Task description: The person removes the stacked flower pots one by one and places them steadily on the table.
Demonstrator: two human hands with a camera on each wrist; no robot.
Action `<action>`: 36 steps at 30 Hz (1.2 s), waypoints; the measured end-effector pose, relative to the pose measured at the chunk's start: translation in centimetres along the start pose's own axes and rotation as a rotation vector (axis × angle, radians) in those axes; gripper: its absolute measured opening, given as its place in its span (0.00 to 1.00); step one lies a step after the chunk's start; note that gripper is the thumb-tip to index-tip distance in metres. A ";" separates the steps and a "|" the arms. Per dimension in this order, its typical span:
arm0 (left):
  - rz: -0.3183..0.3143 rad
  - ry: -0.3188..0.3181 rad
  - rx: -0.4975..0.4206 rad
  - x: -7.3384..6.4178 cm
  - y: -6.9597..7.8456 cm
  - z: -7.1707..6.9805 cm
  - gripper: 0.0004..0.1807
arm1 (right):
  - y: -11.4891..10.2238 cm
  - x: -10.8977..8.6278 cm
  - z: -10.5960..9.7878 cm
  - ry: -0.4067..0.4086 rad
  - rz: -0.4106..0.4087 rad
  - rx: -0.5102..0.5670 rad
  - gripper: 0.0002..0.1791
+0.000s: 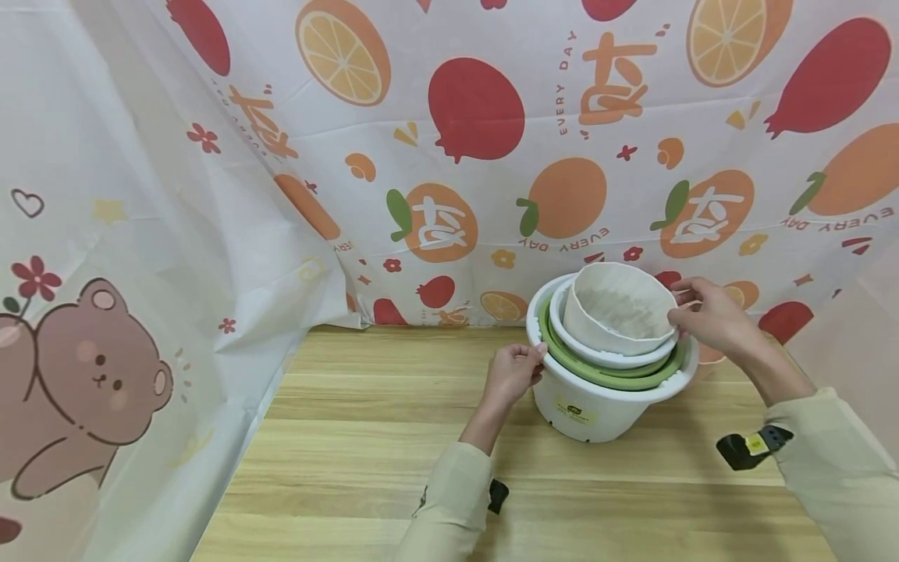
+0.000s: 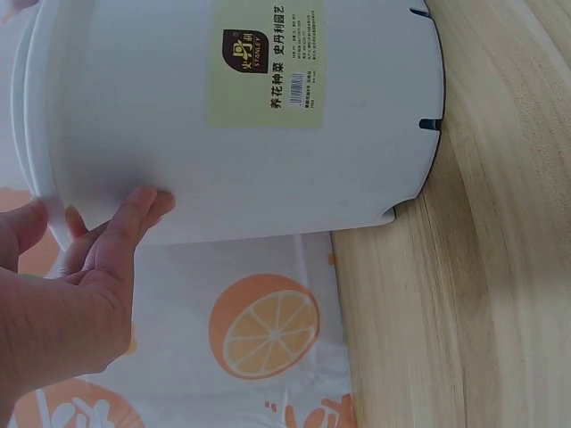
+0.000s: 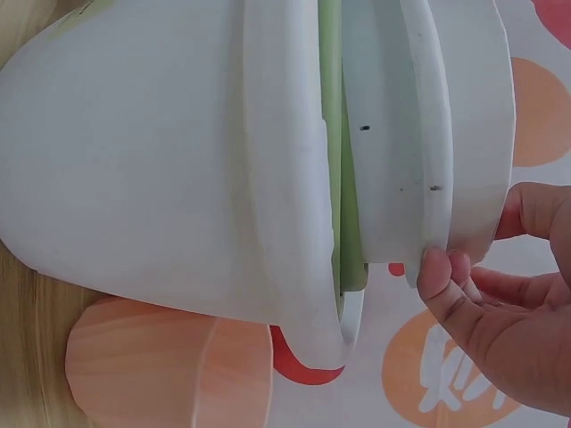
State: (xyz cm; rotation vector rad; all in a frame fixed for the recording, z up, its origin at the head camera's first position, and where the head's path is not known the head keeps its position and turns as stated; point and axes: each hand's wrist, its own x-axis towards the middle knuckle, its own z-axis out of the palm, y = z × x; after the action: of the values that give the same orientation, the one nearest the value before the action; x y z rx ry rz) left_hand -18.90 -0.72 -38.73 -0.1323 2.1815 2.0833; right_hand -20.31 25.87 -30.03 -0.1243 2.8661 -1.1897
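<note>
A nested stack of plant pots stands on the wooden table in the head view. Outermost is a large white pot [image 1: 590, 414] with a yellow label [image 2: 266, 62]. Inside it sit a green pot [image 1: 597, 373], a smaller white pot [image 1: 597, 357] and, on top, a cream pot [image 1: 583, 316] with a wavy rim, tilted. My left hand [image 1: 511, 373] pinches the large white pot's rim at the left, fingertips against the outer wall. With my right hand [image 1: 709, 312] I hold the cream pot's right edge, fingertips right at the smaller white pot's rim [image 3: 434, 178].
A peach-coloured pot [image 3: 169, 361] stands behind the stack on its right side. The wooden table [image 1: 337, 453] meets a fruit-printed cloth [image 1: 477, 187] at the back. Another cloth with a printed bear [image 1: 105, 367] hangs on the left.
</note>
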 end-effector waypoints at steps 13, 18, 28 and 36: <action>-0.002 0.005 0.001 -0.1 -0.1 0.1 0.16 | 0.2 -0.1 -0.2 -0.001 0.013 0.044 0.31; -0.005 0.004 -0.002 -0.1 0.0 0.1 0.16 | 0.2 -0.2 -0.2 0.017 -0.005 0.065 0.29; -0.011 0.008 0.001 -0.1 -0.1 0.1 0.16 | 0.5 -0.3 -0.3 0.016 -0.020 0.182 0.29; -0.013 0.003 -0.009 -0.1 0.0 0.0 0.16 | 0.2 -0.4 -0.3 0.036 -0.006 0.201 0.28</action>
State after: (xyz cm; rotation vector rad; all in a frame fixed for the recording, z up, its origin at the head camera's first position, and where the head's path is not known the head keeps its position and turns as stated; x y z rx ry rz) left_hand -18.76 -0.74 -38.70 -0.1499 2.1671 2.0885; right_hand -19.90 26.27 -29.92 -0.1067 2.7564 -1.4862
